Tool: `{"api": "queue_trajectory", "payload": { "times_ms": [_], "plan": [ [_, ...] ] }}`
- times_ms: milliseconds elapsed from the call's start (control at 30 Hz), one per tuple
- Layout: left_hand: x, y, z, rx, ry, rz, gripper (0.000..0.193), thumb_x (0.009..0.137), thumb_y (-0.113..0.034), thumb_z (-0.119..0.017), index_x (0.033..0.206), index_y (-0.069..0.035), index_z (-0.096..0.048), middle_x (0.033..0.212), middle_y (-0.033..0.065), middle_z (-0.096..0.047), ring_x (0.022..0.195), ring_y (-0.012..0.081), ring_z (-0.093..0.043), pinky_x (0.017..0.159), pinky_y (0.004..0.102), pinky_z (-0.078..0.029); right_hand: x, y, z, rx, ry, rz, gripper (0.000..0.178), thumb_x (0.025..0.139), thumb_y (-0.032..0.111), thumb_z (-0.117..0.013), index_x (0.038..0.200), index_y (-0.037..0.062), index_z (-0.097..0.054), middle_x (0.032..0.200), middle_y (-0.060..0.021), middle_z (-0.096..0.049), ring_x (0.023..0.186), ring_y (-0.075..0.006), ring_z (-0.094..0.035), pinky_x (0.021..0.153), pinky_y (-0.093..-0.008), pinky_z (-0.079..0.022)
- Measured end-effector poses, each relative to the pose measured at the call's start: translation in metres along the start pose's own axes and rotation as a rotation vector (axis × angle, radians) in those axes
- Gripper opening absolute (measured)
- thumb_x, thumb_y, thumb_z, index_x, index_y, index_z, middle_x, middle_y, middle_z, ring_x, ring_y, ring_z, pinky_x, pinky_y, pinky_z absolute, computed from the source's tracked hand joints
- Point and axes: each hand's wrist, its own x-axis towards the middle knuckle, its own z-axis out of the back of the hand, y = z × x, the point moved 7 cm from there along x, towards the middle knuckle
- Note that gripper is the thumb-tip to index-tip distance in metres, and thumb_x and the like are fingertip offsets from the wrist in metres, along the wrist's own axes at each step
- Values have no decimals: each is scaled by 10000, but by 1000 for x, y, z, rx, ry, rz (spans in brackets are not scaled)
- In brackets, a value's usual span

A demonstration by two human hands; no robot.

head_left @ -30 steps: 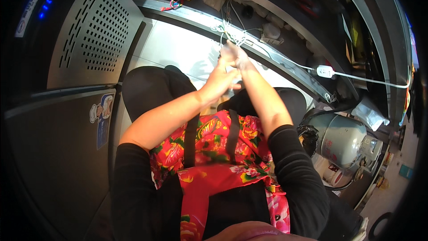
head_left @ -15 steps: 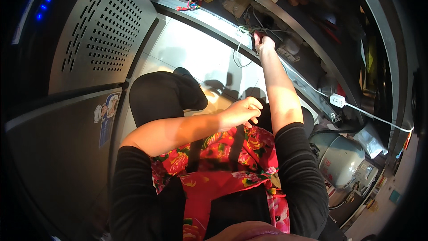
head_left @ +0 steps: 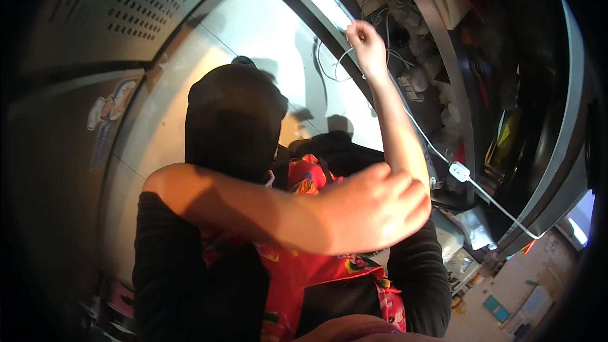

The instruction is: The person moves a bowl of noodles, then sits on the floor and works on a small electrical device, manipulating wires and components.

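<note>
At the far end of my outstretched right arm, my right hand (head_left: 367,44) is closed in a pinch by the metal edge of the low shelf. A loop of thin white cable (head_left: 324,71) hangs from that spot over the floor, seemingly held between thumb and fingers. The fingertips hide the exact hold. My left hand (head_left: 380,210) crosses in front of my body, close to the right forearm. It is smeared by motion, its fingers curled in with nothing seen in them; the palm is hidden.
More cables and small items crowd the low shelf (head_left: 413,82). A white in-line plug block (head_left: 459,171) hangs on a cord at the right. Metal cabinet doors (head_left: 57,145) stand on the left. A grey gas cylinder (head_left: 448,234) sits low at the right. My bent knee (head_left: 234,120) is in front.
My right hand has come out from among the shelf's cables to its edge, and the cable loop hangs wider. My left hand has risen toward the head and right. The view has shifted.
</note>
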Motion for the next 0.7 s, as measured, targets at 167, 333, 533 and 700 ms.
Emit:
{"api": "queue_trajectory", "payload": {
  "times_ms": [167,333,533,700],
  "plan": [
    [-33,26,1,-11,206,82,247,817,-199,-558,948,-2,-631,860,90,-598,806,227,-571,697,333,-447,99,10,-19,-807,44,213,327,856,169,-592,1156,40,-577,1000,-226,-659,947,-371,-638,819,-432,-523],
    [-76,44,15,290,657,77,337,895,-179,-538,1157,18,-617,996,183,-654,959,324,-619,846,423,-500,130,-27,1,-955,67,60,384,878,355,-588,1192,133,-575,1139,-175,-646,1030,-381,-615,856,-454,-507],
    [-95,103,47,264,447,202,333,907,-187,-534,1162,9,-619,995,187,-657,962,328,-621,852,424,-502,112,-32,32,-999,72,-99,352,852,349,-618,1101,102,-647,1061,-147,-679,1004,-336,-641,837,-425,-512],
    [-113,133,52,255,407,266,329,917,-194,-532,1166,1,-621,994,190,-659,965,332,-623,858,425,-504,103,-44,65,-1077,30,-251,295,849,331,-612,1000,91,-697,1011,-147,-692,993,-331,-647,842,-410,-510]
  ]
}}
